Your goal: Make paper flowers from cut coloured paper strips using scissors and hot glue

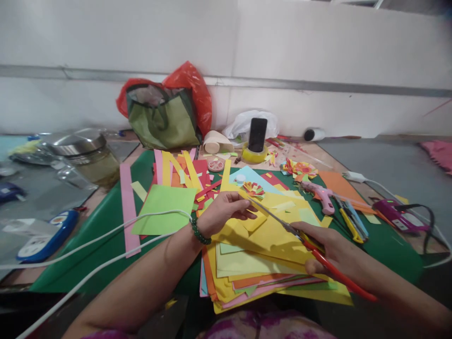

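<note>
My right hand (326, 245) grips a pair of scissors (275, 217) with red and yellow handles, blades pointing up and left. Close to the blade tips, the fingers of my left hand (228, 212) are pinched together on what looks like a small yellow paper strip (243, 193), mostly hidden by the fingers. Below both hands lies a stack of coloured paper sheets (247, 263), yellow on top. Just beyond the left fingertips is a fringed paper flower (253, 189) in red, yellow and green.
A green mat (92, 245) carries a light green sheet (164, 207), paper strips (130, 212), a pink glue gun (319, 194) and a yellow-handled tool (349, 223). Behind are a phone (257, 134) on yellow tape, a bag (162, 120) and a jar (92, 157). White cables (95, 273) cross my left forearm.
</note>
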Tool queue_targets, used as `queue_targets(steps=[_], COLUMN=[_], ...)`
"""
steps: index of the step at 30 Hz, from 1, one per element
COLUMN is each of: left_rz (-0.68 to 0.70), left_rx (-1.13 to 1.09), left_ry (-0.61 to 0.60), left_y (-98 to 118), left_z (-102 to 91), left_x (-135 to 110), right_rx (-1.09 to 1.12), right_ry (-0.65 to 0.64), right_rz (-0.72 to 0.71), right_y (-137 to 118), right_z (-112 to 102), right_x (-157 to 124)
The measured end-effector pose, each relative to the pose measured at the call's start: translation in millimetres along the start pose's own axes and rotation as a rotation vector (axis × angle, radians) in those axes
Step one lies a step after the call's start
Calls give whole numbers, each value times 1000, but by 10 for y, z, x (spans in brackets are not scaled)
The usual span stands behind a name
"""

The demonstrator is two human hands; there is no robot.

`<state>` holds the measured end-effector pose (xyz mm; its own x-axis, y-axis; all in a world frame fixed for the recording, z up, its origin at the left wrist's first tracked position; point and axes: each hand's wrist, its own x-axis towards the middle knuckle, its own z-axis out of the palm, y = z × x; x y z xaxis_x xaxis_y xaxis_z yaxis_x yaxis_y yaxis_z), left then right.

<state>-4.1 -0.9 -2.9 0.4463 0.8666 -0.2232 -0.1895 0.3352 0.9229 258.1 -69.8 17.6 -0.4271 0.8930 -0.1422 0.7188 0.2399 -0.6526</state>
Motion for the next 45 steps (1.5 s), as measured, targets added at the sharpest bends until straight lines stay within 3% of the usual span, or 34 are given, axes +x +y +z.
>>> queue_targets(steps=[26, 45], left_rz=[-47, 17], left_rx=[-9, -38], left_ry=[-34, 86], left_y=[10, 19], left_z=[-3, -12], left_x=[-3, 19], right_rx=[-79, -155], right_ry=[36, 31], right_rz=[46, 46], right_y=[-10, 76], right_z=[37, 0], right_x=[0, -102])
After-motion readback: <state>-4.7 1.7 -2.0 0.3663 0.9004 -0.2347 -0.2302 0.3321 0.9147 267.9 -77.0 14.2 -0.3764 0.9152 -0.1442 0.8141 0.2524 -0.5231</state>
